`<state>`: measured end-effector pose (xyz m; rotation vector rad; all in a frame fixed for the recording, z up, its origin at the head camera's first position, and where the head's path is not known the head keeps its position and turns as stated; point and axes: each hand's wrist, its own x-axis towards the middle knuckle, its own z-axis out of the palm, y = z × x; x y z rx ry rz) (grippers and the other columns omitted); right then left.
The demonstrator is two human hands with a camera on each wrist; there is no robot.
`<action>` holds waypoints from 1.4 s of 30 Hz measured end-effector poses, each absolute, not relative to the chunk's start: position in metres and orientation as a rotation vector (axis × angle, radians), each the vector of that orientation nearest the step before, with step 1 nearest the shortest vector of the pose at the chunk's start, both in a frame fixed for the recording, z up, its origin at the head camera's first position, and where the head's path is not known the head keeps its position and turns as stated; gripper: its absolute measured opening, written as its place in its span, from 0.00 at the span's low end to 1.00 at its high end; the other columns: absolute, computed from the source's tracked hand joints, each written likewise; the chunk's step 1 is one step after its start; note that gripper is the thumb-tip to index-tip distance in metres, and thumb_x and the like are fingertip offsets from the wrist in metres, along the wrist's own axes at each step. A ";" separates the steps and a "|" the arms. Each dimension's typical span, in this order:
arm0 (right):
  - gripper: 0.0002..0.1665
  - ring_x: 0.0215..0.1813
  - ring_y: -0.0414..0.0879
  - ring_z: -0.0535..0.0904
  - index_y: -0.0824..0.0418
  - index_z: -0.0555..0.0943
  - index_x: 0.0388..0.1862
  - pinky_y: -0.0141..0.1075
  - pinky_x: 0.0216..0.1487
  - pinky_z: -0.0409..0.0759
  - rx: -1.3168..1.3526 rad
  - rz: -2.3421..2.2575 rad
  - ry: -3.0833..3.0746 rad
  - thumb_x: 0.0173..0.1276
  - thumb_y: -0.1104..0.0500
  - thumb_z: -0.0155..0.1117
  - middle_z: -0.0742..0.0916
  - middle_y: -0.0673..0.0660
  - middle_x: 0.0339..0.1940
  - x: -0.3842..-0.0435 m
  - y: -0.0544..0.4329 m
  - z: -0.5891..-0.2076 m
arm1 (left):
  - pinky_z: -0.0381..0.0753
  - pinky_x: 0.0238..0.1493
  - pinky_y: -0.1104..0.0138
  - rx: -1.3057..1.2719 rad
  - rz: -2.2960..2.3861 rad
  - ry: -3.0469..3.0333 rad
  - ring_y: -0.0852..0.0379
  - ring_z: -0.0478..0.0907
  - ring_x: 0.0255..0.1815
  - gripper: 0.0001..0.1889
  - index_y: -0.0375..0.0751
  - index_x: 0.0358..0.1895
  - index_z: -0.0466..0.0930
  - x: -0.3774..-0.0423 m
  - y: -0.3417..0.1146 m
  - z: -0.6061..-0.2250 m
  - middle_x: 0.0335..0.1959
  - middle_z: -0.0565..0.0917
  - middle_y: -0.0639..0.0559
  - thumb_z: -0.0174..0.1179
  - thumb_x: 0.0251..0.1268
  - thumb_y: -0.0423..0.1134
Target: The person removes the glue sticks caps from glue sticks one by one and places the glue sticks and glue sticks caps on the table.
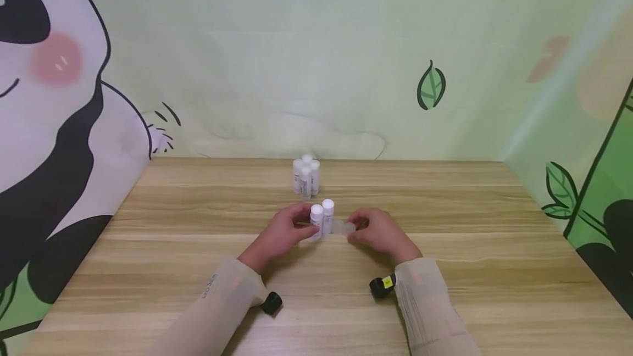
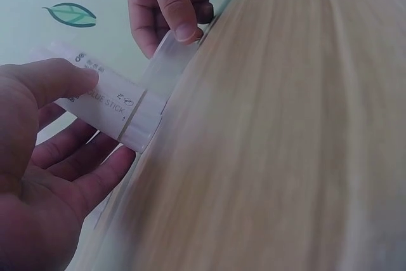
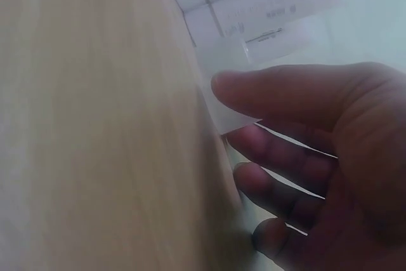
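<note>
My left hand (image 1: 284, 228) grips a white glue stick (image 1: 316, 214) that stands upright on the table, thumb on its near side. In the left wrist view the label on this glue stick (image 2: 104, 96) reads "GLUE STICK". A second white glue stick (image 1: 328, 214) stands right beside it. My right hand (image 1: 382, 231) pinches a small translucent cup-like piece (image 3: 231, 109) between thumb and fingers, low at the tabletop. Another translucent piece (image 1: 338, 227) sits between that one and the glue sticks; its exact shape is blurred.
Farther back, a tight cluster of several white glue sticks (image 1: 306, 177) stands upright near the table's rear edge. Behind the wooden table (image 1: 198, 191) rises a wall covering with a panda and leaves. Small black devices (image 1: 272, 304) are worn at both wrists.
</note>
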<state>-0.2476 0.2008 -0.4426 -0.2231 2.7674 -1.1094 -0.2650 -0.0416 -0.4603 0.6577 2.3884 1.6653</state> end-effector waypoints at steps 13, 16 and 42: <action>0.16 0.39 0.43 0.78 0.54 0.84 0.43 0.37 0.44 0.77 -0.232 -1.117 2.763 0.54 0.58 0.74 0.85 0.50 0.36 -0.247 0.204 -0.442 | 0.79 0.58 0.56 0.641 1.639 2.378 0.50 0.80 0.54 0.19 0.42 0.56 0.77 -0.265 -0.037 -0.457 0.52 0.83 0.46 0.65 0.61 0.35; 0.16 0.39 0.43 0.78 0.54 0.84 0.43 0.37 0.44 0.77 -0.220 -1.116 2.761 0.54 0.58 0.74 0.85 0.50 0.37 -0.247 0.204 -0.441 | 0.80 0.57 0.56 0.631 1.633 2.372 0.49 0.80 0.54 0.19 0.43 0.56 0.77 -0.264 -0.036 -0.455 0.53 0.83 0.47 0.65 0.61 0.35; 0.16 0.39 0.43 0.78 0.51 0.85 0.43 0.39 0.46 0.77 -0.202 -1.122 2.770 0.54 0.57 0.75 0.85 0.49 0.36 -0.250 0.204 -0.449 | 0.73 0.66 0.52 0.450 1.855 2.484 0.45 0.75 0.60 0.19 0.38 0.60 0.72 -0.305 -0.060 -0.460 0.56 0.78 0.38 0.54 0.66 0.27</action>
